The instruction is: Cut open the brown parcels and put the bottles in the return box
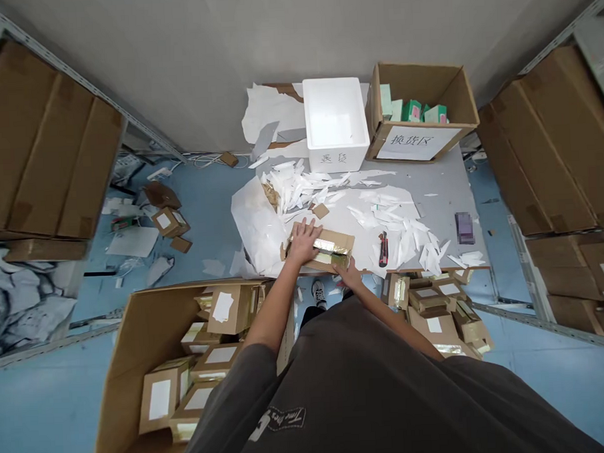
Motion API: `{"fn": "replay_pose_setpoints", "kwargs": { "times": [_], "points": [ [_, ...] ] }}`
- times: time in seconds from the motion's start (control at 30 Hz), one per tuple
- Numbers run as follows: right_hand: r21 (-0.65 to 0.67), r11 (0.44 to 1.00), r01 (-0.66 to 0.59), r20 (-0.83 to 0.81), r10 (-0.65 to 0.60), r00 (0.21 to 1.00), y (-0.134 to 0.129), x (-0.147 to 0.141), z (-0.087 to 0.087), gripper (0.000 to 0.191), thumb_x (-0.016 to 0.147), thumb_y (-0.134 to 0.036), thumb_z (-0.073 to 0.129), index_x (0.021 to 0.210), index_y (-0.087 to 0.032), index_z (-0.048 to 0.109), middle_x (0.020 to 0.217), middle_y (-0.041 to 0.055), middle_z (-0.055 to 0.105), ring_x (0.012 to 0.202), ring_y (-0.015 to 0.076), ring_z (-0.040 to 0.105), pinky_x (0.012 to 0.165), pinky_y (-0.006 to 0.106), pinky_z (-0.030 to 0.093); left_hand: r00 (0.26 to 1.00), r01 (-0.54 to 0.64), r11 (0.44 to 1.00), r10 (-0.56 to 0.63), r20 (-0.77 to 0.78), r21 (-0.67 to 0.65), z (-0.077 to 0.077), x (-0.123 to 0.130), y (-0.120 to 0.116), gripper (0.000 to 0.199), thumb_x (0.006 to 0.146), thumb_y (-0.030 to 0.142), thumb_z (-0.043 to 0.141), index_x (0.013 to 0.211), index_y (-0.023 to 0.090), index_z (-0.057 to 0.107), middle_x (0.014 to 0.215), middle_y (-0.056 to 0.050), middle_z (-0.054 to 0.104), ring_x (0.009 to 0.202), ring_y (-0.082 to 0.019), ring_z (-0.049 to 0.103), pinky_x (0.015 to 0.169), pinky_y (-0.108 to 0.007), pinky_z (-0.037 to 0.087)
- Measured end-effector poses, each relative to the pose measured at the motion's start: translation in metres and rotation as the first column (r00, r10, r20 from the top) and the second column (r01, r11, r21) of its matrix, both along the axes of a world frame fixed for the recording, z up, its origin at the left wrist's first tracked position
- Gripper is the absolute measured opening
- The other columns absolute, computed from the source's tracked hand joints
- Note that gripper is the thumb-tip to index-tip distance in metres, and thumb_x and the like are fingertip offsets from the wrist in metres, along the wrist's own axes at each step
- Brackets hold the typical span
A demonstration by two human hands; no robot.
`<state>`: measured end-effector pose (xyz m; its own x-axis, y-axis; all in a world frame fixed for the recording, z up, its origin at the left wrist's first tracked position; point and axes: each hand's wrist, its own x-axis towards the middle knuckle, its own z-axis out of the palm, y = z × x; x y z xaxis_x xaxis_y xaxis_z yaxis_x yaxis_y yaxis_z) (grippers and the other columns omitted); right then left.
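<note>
A small cardboard box [340,240] with shiny packing tape across it lies near the front edge of the grey table. My left hand [305,241] rests on its left part, fingers spread over the top. At the box's front right corner, my right hand [350,276] is closed on the edge, beside a loose-looking piece of shiny tape [339,260]; its fingertips are partly hidden. A red and black utility knife [384,249] lies on the table to the right of the box. A small cardboard scrap [321,211] lies just behind the box.
White paper scraps [300,186] cover much of the table. At the back stand a white foam box [337,145] and a carton [421,108] holding green-and-white packets. A purple pack [465,228] lies at right. A large carton of parcels [123,368] stands left; parcels [436,307] are piled right.
</note>
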<state>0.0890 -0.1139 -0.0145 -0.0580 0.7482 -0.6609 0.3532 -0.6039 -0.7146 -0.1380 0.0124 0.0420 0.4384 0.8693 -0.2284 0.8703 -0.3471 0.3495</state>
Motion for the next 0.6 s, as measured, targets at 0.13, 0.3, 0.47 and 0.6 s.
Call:
{"fn": "replay_pose_setpoints", "kwargs": {
  "times": [0.13, 0.3, 0.47, 0.6],
  "points": [
    [-0.023, 0.981, 0.194, 0.074, -0.192, 0.979, 0.038, 0.0, 0.002, 0.082, 0.089, -0.051, 0.076, 0.159, -0.03, 0.039, 0.131, 0.014, 0.071, 0.084, 0.0267, 0.078, 0.063, 0.039, 0.068, 0.991, -0.11, 0.994, 0.109, -0.074, -0.003, 0.005, -0.039, 0.008, 0.083, 0.09, 0.028, 0.071, 0.169, 0.025, 0.047, 0.169, -0.015, 0.052, 0.161, -0.04, 0.035, 0.135, -0.059, 0.02],
    [0.178, 0.98, 0.086, 0.289, -0.135, 0.948, 0.132, -0.011, 0.016, 0.077, 0.084, -0.045, 0.077, 0.152, -0.021, 0.05, 0.125, 0.014, 0.073, 0.1, 0.0278, 0.076, 0.074, 0.037, 0.067, 0.902, -0.403, 0.915, 0.394, -0.178, -0.019, 0.006, -0.041, -0.04, 0.084, 0.097, 0.045, 0.067, 0.168, 0.008, 0.044, 0.147, -0.03, 0.066, 0.137, -0.046, 0.058, 0.117, -0.058, 0.044],
    [0.394, 0.91, -0.129, 0.403, -0.045, 0.914, 0.178, -0.05, 0.029, 0.067, 0.085, -0.036, 0.075, 0.148, -0.02, 0.057, 0.137, 0.0159, 0.072, 0.137, 0.0336, 0.063, 0.114, 0.045, 0.054, 0.837, -0.544, 0.822, 0.519, -0.172, -0.17, 0.01, -0.026, -0.08, 0.069, 0.11, 0.047, 0.044, 0.158, -0.001, 0.056, 0.127, -0.03, 0.077, 0.118, -0.04, 0.075, 0.1, -0.048, 0.055],
    [0.448, 0.88, -0.16, 0.438, -0.06, 0.897, 0.138, -0.071, 0.033, 0.083, 0.093, -0.049, 0.066, 0.165, -0.017, 0.04, 0.164, 0.023, 0.051, 0.155, 0.0375, 0.046, 0.123, 0.054, 0.046, 0.815, -0.558, 0.788, 0.58, 0.01, -0.259, 0.013, -0.059, -0.082, 0.053, 0.113, 0.043, 0.037, 0.142, 0.02, 0.075, 0.122, -0.015, 0.083, 0.114, -0.031, 0.079, 0.096, -0.04, 0.058]
  ]
}}
